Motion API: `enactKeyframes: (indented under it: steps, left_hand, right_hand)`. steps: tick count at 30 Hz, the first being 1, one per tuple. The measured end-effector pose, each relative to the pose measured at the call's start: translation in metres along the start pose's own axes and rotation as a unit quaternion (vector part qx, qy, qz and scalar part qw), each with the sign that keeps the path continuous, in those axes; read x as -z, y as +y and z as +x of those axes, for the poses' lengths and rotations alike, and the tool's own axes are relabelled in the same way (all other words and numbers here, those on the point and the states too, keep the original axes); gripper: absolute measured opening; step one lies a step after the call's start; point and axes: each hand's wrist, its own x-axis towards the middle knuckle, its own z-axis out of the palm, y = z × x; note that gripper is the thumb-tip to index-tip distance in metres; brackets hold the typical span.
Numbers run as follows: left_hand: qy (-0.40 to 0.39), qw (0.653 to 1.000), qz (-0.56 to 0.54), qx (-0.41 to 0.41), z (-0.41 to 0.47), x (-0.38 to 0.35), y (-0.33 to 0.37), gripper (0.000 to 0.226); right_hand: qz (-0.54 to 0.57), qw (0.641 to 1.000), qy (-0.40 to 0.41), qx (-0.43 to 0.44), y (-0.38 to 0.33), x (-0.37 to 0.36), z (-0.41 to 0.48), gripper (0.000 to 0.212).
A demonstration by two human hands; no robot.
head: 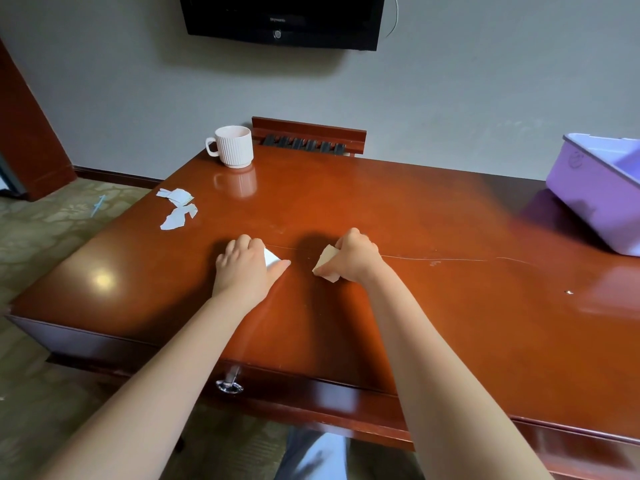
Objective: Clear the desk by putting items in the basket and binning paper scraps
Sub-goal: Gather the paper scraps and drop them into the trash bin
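**Both hands on paper scraps at mid-desk**

Leftmost, torn paper scraps [177, 208] lie loose near the desk's [433, 306] far left edge, with a white ribbed mug [233, 146] just beyond them. Nearer, the left hand [244, 268] presses flat over a white scrap [271, 257], fingers spread rather than clenched. Just right of it, the right hand [353, 257] pinches a beige scrap [326, 264] between thumb and fingers. At the far right sits the purple basket [601, 188].
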Motion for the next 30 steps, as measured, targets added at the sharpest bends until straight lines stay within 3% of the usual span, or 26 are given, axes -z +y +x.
enactKeyframes:
  steps: [3, 6, 10, 12, 14, 16, 17, 18, 21, 22, 24, 27, 29, 30]
  left_hand:
    - [0.014, 0.999, -0.033, -0.023, -0.001, 0.001, -0.001, 0.055]
    - [0.03, 0.99, -0.14, -0.015, 0.0, 0.003, -0.001, 0.04]
    - [0.089, 0.941, -0.327, 0.024, -0.003, 0.013, 0.0, 0.021]
    - [0.089, 0.899, -0.424, 0.066, -0.006, 0.019, 0.004, 0.021]
    - [0.064, 0.852, -0.507, 0.113, -0.011, 0.024, 0.01, 0.02]
    - [0.029, 0.767, -0.615, 0.178, -0.007, 0.023, 0.014, 0.02]
    - [0.007, 0.708, -0.672, 0.218, -0.008, 0.028, 0.018, 0.022]
    - [-0.011, 0.662, -0.709, 0.243, -0.007, 0.032, 0.02, 0.025]
    - [-0.051, 0.582, -0.757, 0.294, 0.0, 0.037, 0.016, 0.028]
    - [-0.064, 0.616, -0.73, 0.287, -0.002, 0.037, 0.016, 0.028]
    - [-0.059, 0.62, -0.736, 0.264, -0.008, 0.038, 0.011, 0.027]
    - [-0.095, 0.516, -0.796, 0.301, -0.012, 0.049, 0.003, 0.024]
    - [-0.1, 0.504, -0.811, 0.281, -0.013, 0.05, -0.001, 0.023]
    - [-0.099, 0.532, -0.797, 0.267, -0.014, 0.051, -0.005, 0.016]
  right_hand:
    - [0.058, 0.998, 0.016, 0.031, 0.006, -0.003, -0.007, 0.061]
    - [0.172, 0.982, 0.059, 0.057, 0.018, -0.012, -0.012, 0.052]
    - [0.274, 0.953, 0.103, 0.082, 0.025, -0.02, -0.016, 0.021]
    - [0.315, 0.94, 0.092, 0.092, 0.023, -0.018, -0.018, 0.008]
    - [0.381, 0.917, 0.051, 0.104, 0.018, -0.014, -0.02, 0.01]
    - [0.445, 0.886, 0.013, 0.134, 0.008, -0.009, -0.022, 0.014]
    - [0.454, 0.878, 0.007, 0.153, 0.0, -0.006, -0.024, 0.014]
    - [0.439, 0.882, 0.013, 0.171, -0.008, -0.005, -0.023, 0.014]
    - [0.316, 0.925, 0.07, 0.2, -0.032, -0.005, -0.019, 0.01]
    - [0.286, 0.932, 0.083, 0.204, -0.04, -0.005, -0.017, 0.008]
    - [0.237, 0.941, 0.094, 0.22, -0.055, -0.009, -0.015, 0.008]
    - [0.105, 0.951, 0.129, 0.262, -0.071, -0.019, -0.008, 0.014]
    - [0.021, 0.947, 0.158, 0.279, -0.076, -0.023, -0.005, 0.018]
    - [-0.006, 0.945, 0.16, 0.285, -0.077, -0.024, -0.003, 0.02]
